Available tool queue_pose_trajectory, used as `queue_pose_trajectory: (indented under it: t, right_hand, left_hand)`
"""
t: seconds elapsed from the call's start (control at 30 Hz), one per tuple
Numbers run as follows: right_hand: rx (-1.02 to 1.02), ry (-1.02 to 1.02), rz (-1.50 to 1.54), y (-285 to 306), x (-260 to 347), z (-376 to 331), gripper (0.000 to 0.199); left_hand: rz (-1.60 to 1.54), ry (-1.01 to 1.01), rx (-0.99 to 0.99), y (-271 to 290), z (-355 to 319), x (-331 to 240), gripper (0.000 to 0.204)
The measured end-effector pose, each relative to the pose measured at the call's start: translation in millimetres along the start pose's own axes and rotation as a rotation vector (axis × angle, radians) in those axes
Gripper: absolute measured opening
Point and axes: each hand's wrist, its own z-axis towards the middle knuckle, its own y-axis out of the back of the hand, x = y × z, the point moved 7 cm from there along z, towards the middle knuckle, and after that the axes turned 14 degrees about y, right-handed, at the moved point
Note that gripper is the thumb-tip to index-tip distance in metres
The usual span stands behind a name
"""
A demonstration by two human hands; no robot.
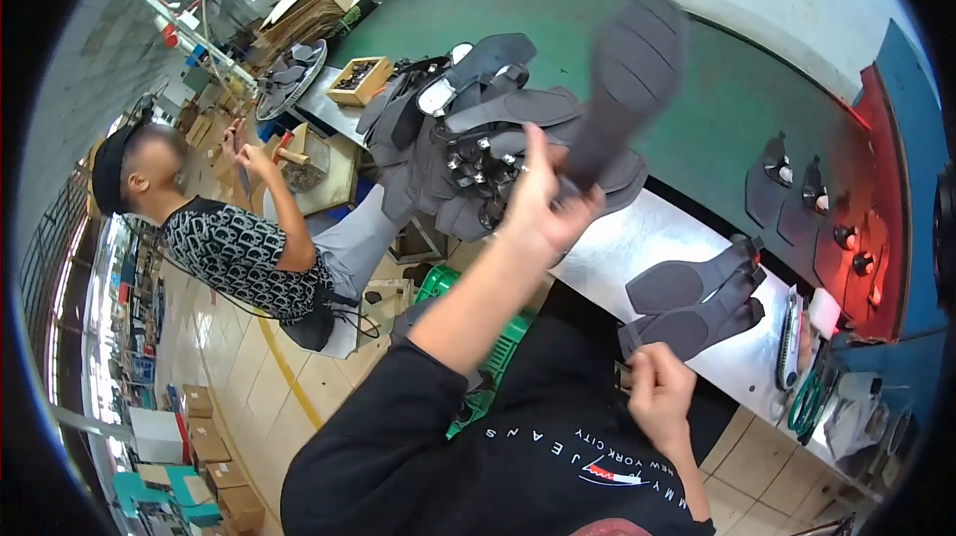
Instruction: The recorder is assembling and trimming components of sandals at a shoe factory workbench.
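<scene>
- Steel workbench [687,237] runs beside a green conveyor belt [717,108].
- Your left hand [543,203] clamps a grey sole piece [622,78], raised above the bench's far edge.
- Your right hand [659,399] curls closed at the near edge, just beside stacked grey pieces [697,302].

The person wears a black long-sleeved top, its left sleeve [398,407] pushed up so the forearm is bare. White lettering and a small red, white and blue emblem [609,476] cross the chest at lower centre. Both hands are bare.
</scene>
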Motion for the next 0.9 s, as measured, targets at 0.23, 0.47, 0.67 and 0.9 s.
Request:
queue_pose_trajectory:
  t: [0.23,0.47,0.67,0.9]
  right_hand:
    - [-0.225,-0.029,-0.098,60.9,-19.7,-15.6,0.014]
    - [-0.493,-0.021,-0.419,135.9,-45.7,13.0,0.044]
    - [-0.381,-0.013,-0.793,148.7,-60.2,21.0,0.049]
    - [-0.226,0.132,-0.800,156.2,-59.4,65.4,0.034]
  left_hand:
    - [0.049,-0.434,-0.153,7.2,-3.1,-251.1,0.057]
    - [0.830,-0.514,-0.465,106.2,-14.1,-394.9,0.060]
    - [0.930,-1.336,-0.371,51.2,-46.8,-303.3,0.043]
    - [1.404,-1.316,0.112,-45.6,-77.0,-34.5,0.018]
